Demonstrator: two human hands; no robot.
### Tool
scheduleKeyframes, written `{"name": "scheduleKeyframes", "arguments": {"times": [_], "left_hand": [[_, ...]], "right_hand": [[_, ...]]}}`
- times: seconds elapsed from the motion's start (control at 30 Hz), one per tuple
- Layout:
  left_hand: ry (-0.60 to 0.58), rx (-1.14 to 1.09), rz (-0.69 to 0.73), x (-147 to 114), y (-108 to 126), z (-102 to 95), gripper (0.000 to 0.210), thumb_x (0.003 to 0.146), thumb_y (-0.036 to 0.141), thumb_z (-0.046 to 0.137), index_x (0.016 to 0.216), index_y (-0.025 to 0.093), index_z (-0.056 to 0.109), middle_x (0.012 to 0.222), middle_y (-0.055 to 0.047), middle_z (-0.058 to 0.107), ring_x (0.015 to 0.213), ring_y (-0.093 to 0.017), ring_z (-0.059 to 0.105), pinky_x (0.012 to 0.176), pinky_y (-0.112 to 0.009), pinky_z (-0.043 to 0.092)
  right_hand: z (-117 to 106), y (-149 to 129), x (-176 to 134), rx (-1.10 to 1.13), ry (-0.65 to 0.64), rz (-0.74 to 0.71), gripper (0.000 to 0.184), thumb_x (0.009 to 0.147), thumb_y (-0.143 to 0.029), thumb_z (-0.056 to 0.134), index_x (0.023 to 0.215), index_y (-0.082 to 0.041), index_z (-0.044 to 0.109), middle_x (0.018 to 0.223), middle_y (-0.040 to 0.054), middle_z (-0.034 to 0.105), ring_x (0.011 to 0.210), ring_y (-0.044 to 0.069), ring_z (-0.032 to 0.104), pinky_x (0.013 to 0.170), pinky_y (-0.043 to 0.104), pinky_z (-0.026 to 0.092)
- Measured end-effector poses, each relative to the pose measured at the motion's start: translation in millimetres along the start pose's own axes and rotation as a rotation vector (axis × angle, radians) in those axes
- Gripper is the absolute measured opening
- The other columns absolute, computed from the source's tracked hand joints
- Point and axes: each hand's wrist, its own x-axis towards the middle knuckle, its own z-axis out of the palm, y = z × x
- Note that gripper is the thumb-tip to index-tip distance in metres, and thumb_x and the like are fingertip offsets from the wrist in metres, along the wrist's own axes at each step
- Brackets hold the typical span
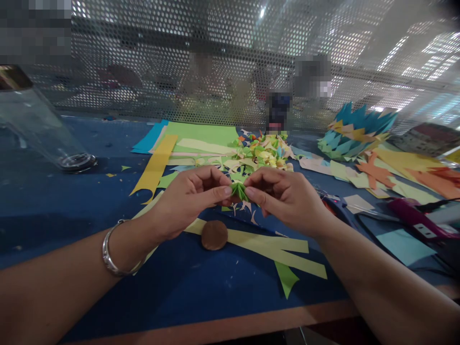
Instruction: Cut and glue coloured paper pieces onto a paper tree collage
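Between my two hands is a small piece of folded green paper (238,192), its pleats fanned out. My left hand (196,199) pinches its left edge between thumb and fingers, and my right hand (289,197) pinches the right edge the same way. Both hands hover over the blue table. Below them lie pale yellow paper strips (268,241), with a round brown disc (214,235) resting on them. A green paper offcut (286,280) sticks out from under the strips. Just beyond my fingers is a heap of paper scraps (266,155).
A clear bottle (39,124) lies tilted at the left. Green paper sheets (201,132) and a yellow strip (154,165) are at the back. On the right are a pleated paper piece (359,129), orange scraps (375,171), a purple power strip (419,223) with cords, and a light blue sheet (406,245).
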Motion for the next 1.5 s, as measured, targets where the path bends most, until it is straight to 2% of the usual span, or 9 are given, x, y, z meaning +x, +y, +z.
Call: {"name": "scheduleKeyframes", "arguments": {"times": [0.13, 0.27, 0.47, 0.93, 1.13, 1.23, 1.3, 1.4, 1.5], "left_hand": [[0.008, 0.009, -0.020, -1.0, 1.7, 2.0, 0.011, 0.083, 0.024, 0.077, 0.084, 0.016, 0.069, 0.076, 0.001, 0.068, 0.072, -0.011, 0.064, 0.071, -0.025, 0.052], [0.005, -0.036, -0.043, -1.3, 1.9, 1.7, 0.010, 0.083, 0.024, 0.077, 0.082, 0.016, 0.070, 0.077, 0.001, 0.068, 0.073, -0.011, 0.064, 0.074, -0.025, 0.054], [0.002, -0.110, -0.094, -1.8, 1.6, 0.7, 0.013, 0.084, 0.028, 0.077, 0.081, 0.017, 0.072, 0.081, 0.001, 0.066, 0.079, -0.011, 0.066, 0.082, -0.028, 0.058], [0.013, -0.041, -0.118, -1.6, 3.5, -0.9, 0.011, 0.078, 0.025, 0.082, 0.086, 0.019, 0.077, 0.083, -0.001, 0.073, 0.081, -0.015, 0.071, 0.084, -0.033, 0.061], [0.024, 0.269, 0.003, -4.3, 5.0, -1.0, 0.002, 0.084, 0.022, 0.072, 0.085, 0.020, 0.072, 0.079, -0.001, 0.072, 0.074, -0.016, 0.071, 0.072, -0.029, 0.058], [-0.007, 0.559, 0.107, -7.7, 4.4, -3.5, 0.009, 0.089, 0.022, 0.063, 0.093, 0.023, 0.071, 0.085, -0.003, 0.074, 0.080, -0.019, 0.071, 0.074, -0.030, 0.056], [-0.016, 0.652, 0.146, -8.3, 4.0, -4.8, 0.011, 0.091, 0.022, 0.061, 0.096, 0.025, 0.071, 0.087, -0.002, 0.074, 0.082, -0.019, 0.070, 0.074, -0.029, 0.055], [-0.012, 0.496, 0.092, -5.4, 5.3, -4.6, 0.006, 0.090, 0.025, 0.064, 0.093, 0.023, 0.069, 0.085, -0.002, 0.073, 0.080, -0.018, 0.071, 0.074, -0.028, 0.056], [-0.032, 0.256, -0.068, -0.5, 9.5, -4.5, 0.007, 0.085, 0.025, 0.071, 0.087, 0.020, 0.067, 0.080, -0.001, 0.072, 0.075, -0.016, 0.072, 0.069, -0.026, 0.057]], "right_hand": [[0.9, -0.1, -1.6, -0.155, 0.047, -0.088, 0.007, 0.093, -0.021, 0.062, 0.092, -0.017, 0.067, 0.072, -0.0018, 0.060, 0.054, 0.007, 0.050, 0.048, 0.020, 0.039], [0.5, -0.5, -1.4, -0.179, 0.055, -0.142, 0.005, 0.092, -0.019, 0.062, 0.090, -0.016, 0.066, 0.073, -0.0021, 0.060, 0.055, 0.006, 0.049, 0.050, 0.020, 0.039], [0.3, 0.9, -1.7, -0.160, 0.054, -0.117, 0.006, 0.092, -0.019, 0.062, 0.092, -0.017, 0.067, 0.075, -0.0015, 0.061, 0.057, 0.007, 0.049, 0.050, 0.020, 0.039], [-0.9, 0.6, -1.8, -0.120, 0.031, -0.114, 0.007, 0.092, -0.020, 0.063, 0.093, -0.018, 0.069, 0.071, -0.0027, 0.060, 0.055, 0.006, 0.051, 0.049, 0.019, 0.039], [0.2, -1.6, -0.5, -0.191, -0.013, -0.135, 0.006, 0.090, -0.018, 0.063, 0.093, -0.017, 0.068, 0.076, -0.0015, 0.061, 0.058, 0.007, 0.052, 0.053, 0.020, 0.041], [0.4, -2.8, -0.7, -0.188, -0.063, -0.139, 0.008, 0.089, -0.014, 0.061, 0.093, -0.018, 0.067, 0.077, -0.0016, 0.063, 0.060, 0.008, 0.056, 0.056, 0.020, 0.043], [0.4, -3.0, -0.9, -0.188, -0.075, -0.148, 0.009, 0.089, -0.013, 0.061, 0.093, -0.018, 0.067, 0.078, -0.0015, 0.063, 0.062, 0.008, 0.057, 0.057, 0.020, 0.043], [0.6, -2.3, -0.7, -0.190, -0.074, -0.163, 0.009, 0.089, -0.014, 0.061, 0.094, -0.017, 0.067, 0.078, -0.0014, 0.063, 0.062, 0.008, 0.057, 0.058, 0.020, 0.044], [1.3, -1.5, -1.0, -0.172, -0.084, -0.168, 0.009, 0.090, -0.014, 0.060, 0.094, -0.017, 0.067, 0.078, -0.0014, 0.062, 0.062, 0.008, 0.056, 0.058, 0.020, 0.044]]}}
